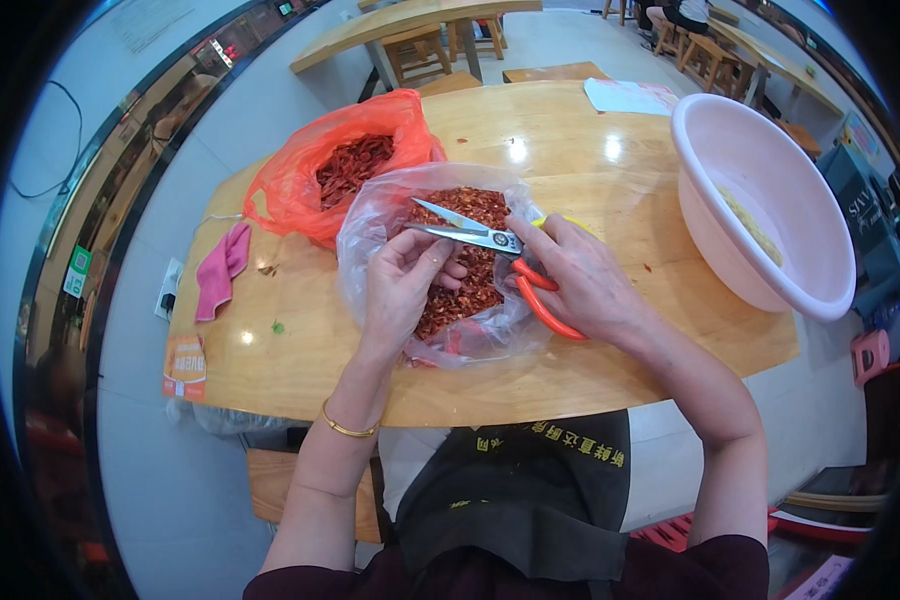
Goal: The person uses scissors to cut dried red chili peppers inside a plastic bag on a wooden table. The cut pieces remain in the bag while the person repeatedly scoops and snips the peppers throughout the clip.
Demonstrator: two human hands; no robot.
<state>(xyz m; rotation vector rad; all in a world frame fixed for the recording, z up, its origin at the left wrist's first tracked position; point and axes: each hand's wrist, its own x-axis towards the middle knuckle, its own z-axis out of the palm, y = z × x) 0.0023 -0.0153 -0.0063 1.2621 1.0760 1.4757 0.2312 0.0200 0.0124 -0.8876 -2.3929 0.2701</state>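
Note:
My right hand (581, 281) grips a pair of scissors (495, 238) with red handles, its blades parted and pointing left. Close to the blades is my left hand (409, 281), thumb and fingertips pinched together; whether something small is between them cannot be told. Both hands are above a clear plastic bag (367, 217) filled with cut dried red chilies (465, 289). Behind it to the left, an orange-red plastic bag (292, 172) stands open around whole dried red chilies (352, 161).
A large pale pink basin (780, 172) with something yellowish inside stands at the right. A pink cloth (223, 270) and an orange card (185, 366) lie at the left of the wooden table (570, 382). A paper sheet (630, 97) lies at the far edge. A person sits far off.

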